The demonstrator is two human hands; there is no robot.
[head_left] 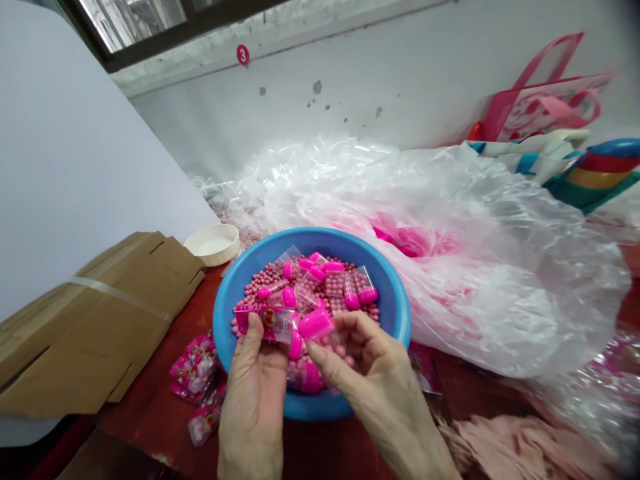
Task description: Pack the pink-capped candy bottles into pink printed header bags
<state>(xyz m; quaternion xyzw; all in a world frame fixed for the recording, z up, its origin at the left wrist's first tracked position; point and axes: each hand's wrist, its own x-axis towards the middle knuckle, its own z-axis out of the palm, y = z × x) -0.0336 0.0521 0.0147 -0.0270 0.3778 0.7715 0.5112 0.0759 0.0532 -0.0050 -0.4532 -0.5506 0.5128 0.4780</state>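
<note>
Left hand (pixel 257 400) pinching a printed packet (pixel 273 321), right hand (pixel 383 373) a pink-capped container (pixel 316 325), I judge packets (pixel 197 367) on the table (pixel 137 420) done, basin (pixel 403 320) containers (pixel 335 281) left.

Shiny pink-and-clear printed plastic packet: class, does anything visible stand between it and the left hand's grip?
Nothing visible does: the left hand has its thumb directly on the shiny pink-and-clear printed plastic packet, above the blue round plastic basin.
</note>
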